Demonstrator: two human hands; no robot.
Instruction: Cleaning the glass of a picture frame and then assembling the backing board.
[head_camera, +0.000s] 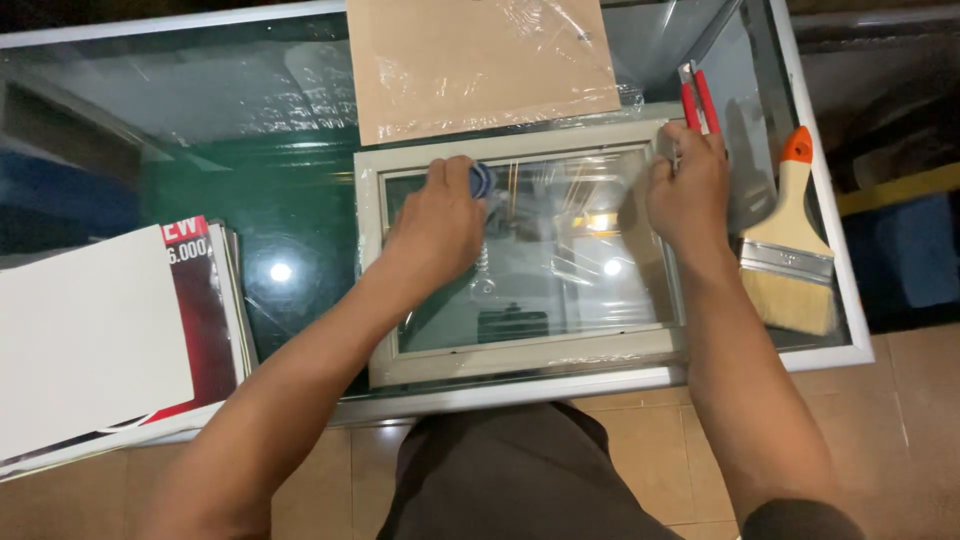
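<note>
A pale grey picture frame with a glass pane lies flat on a glass-topped counter, wrapped in clear plastic film. My left hand rests on the pane near the frame's upper left, closed around a small blue round object. My right hand pinches the film at the frame's upper right corner.
A brown board under plastic film lies beyond the frame. Red-handled pliers and a wide paintbrush with an orange handle tip sit at the right. A stack of white sheets and magazines lies at the left. Tiled floor shows below the counter's edge.
</note>
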